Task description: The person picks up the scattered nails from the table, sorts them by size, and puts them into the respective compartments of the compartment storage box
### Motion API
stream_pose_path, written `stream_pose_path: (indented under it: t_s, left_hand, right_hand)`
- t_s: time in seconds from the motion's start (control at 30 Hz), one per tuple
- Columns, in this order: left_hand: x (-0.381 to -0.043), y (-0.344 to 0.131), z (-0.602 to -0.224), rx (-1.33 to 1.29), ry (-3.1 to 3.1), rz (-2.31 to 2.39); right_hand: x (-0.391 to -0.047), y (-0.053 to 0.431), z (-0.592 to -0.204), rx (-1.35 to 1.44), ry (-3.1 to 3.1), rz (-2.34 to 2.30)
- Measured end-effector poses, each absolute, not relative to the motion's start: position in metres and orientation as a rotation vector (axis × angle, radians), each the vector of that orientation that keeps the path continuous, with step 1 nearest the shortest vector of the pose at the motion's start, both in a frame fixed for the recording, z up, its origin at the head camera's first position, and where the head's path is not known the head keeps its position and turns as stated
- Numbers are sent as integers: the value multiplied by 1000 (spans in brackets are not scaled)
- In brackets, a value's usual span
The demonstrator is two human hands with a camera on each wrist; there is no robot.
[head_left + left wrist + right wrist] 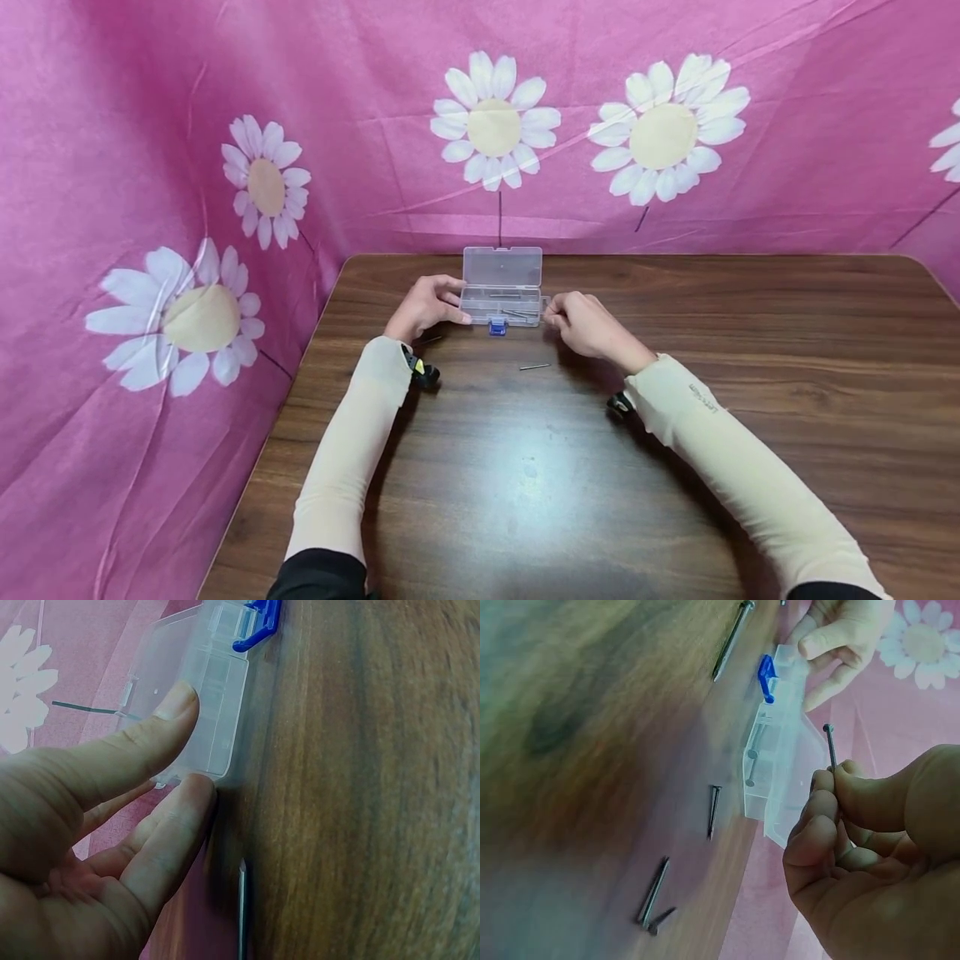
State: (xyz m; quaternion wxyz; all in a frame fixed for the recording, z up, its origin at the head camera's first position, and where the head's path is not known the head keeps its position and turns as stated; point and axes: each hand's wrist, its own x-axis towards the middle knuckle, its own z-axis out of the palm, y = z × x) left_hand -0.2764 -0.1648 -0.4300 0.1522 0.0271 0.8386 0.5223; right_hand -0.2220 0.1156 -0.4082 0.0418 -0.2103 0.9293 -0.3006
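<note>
A clear plastic box (480, 305) stands near the table's back edge, its lid (501, 267) raised and its blue latch (497, 327) hanging at the front. Inside lie several nails (517, 314) in its long compartments. My left hand (423, 307) holds the box's left end, thumb over the front and fingers at the end wall. Just right of the box, my right hand (588, 327) pinches a nail (830, 744) between thumb and curled fingers, its head pointing up in the right wrist view.
A loose nail (535, 367) lies on the wooden table in front of the box. Another nail (242, 911) is close below my left hand. More nails (654, 892) lie beneath my right hand. Pink flowered cloth (375, 167) hangs behind the table and along its left.
</note>
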Motion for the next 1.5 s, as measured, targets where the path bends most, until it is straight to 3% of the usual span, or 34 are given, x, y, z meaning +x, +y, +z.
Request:
stream_pose_path:
  t_s: [0.57, 1.5]
  left_hand:
    - [-277, -162, -428, 81, 2391, 1489]
    - [-277, -165, -429, 69, 2377, 1505]
  right_hand:
    - [-255, 92, -416, -572, 2854, -949]
    - [-260, 75, -416, -562, 2838, -858]
